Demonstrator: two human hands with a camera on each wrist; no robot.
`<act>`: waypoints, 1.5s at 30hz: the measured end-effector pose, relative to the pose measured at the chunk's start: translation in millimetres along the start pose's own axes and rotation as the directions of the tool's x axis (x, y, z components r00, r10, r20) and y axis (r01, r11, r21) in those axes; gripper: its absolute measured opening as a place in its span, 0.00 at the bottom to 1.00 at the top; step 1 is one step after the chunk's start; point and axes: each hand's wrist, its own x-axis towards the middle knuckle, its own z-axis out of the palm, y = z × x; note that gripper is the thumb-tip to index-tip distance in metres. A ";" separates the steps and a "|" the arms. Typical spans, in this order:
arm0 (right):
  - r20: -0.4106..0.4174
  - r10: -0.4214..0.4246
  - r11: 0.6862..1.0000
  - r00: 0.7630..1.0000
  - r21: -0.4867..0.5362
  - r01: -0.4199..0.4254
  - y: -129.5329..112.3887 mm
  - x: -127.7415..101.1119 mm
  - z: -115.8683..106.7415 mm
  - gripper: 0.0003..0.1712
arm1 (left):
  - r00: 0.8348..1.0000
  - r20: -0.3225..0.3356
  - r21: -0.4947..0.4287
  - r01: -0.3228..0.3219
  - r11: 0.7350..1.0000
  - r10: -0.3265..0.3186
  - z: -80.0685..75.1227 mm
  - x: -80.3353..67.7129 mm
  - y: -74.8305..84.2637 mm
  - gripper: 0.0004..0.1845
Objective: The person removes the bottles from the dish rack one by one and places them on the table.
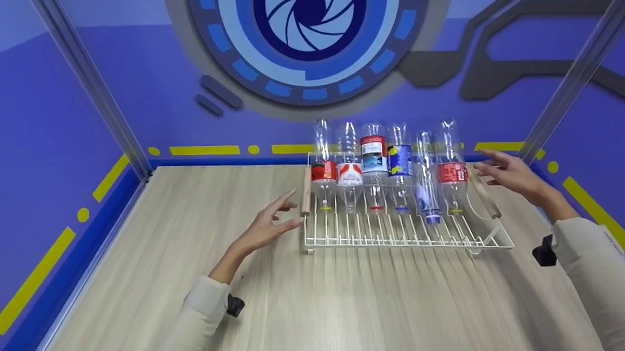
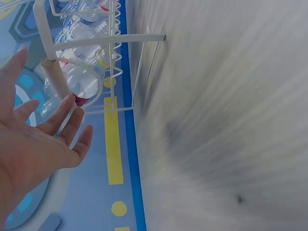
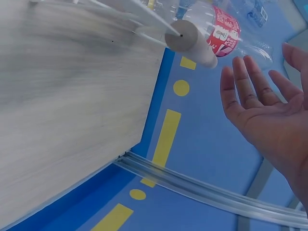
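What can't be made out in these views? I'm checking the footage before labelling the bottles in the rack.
- Bottle labels: too small to read, head view.
- Table: motion-blurred, both wrist views.
- Right hand: cut off by the frame edge, right wrist view.
- Rack: mostly out of frame, left wrist view.

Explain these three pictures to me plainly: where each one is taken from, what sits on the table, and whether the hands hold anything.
No machine works here: a person uses two bare hands. The large picture comes from a camera on the person's head, looking down at a wooden table. The other two come from cameras strapped to each wrist, so the scene looks tilted there. On the table stands a white wire rack with a wooden handle at each end. Six empty plastic bottles stand in it upside down, caps at the bottom. The left hand hovers open beside the left handle; the right hand hovers open by the right handle. Neither has a grip on anything.
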 end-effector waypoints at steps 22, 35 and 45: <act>0.083 0.131 0.988 0.988 -0.088 -0.124 -6.4 33.6 11.0 0.44 | 0.997 0.053 -0.117 0.068 0.991 -0.062 16.8 13.6 -7.1 0.44; 0.074 0.167 0.976 0.983 -0.151 -0.155 -14.1 46.3 23.8 0.55 | 0.992 0.089 -0.108 0.098 0.989 -0.088 15.8 13.9 -2.9 0.44; 0.028 0.180 0.949 0.983 -0.269 -0.166 -13.2 55.6 29.3 0.59 | 0.990 0.099 -0.132 0.110 0.985 -0.098 14.3 14.0 -5.7 0.44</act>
